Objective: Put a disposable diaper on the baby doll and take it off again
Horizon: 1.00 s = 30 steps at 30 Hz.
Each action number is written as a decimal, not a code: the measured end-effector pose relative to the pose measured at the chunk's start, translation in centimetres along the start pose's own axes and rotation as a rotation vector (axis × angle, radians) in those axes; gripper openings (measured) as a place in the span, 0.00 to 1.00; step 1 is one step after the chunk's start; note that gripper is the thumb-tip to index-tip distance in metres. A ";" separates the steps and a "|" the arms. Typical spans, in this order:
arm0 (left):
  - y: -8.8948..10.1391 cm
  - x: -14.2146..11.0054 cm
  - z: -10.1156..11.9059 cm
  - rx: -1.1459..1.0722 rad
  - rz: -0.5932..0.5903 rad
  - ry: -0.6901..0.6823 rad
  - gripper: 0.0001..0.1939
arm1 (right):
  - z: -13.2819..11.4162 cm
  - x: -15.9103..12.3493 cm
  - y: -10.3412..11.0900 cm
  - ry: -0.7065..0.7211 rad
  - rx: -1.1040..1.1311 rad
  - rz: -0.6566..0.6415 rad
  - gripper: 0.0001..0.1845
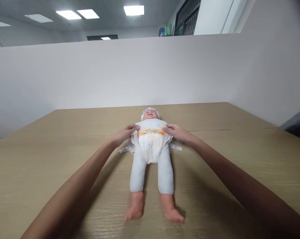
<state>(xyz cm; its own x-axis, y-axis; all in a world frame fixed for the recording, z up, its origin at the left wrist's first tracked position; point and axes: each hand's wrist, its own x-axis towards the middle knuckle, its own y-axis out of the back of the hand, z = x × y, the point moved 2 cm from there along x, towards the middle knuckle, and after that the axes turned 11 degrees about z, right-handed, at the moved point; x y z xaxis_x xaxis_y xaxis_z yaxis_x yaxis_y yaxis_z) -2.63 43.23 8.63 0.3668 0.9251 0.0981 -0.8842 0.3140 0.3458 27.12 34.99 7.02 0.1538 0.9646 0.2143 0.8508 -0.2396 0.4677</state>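
A baby doll (151,114) in a white cap and white clothing lies on its back, its bare feet toward me. A white diaper (151,146) with an orange printed waistband covers its front between the legs. At the left end of the waistband, my left hand (128,132) pinches the diaper's upper edge. My right hand (176,131) grips the opposite upper corner in the same way. Below the hands, a loose fastening tab sticks out on each side, the left tab (125,149) and the right tab (176,147), both lying unfastened.
The doll rests on a wide wood-grain table (77,139) with seams running across it. A white partition (140,73) stands along the table's far edge. At the right edge of view is a dark object (299,124) I cannot make out.
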 end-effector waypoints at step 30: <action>-10.2 -3.6 6.0 0.788 0.014 -0.745 0.27 | 3.9 -6.4 3.6 0.002 -0.144 0.101 0.30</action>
<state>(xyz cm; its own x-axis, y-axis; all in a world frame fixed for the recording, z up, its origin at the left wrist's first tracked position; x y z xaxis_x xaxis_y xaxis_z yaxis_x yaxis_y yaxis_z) 6.79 35.40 10.29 0.6768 0.4819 0.5565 -0.5527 -0.1667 0.8166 31.15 28.35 3.95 0.2333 0.9347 0.2682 0.7502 -0.3484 0.5620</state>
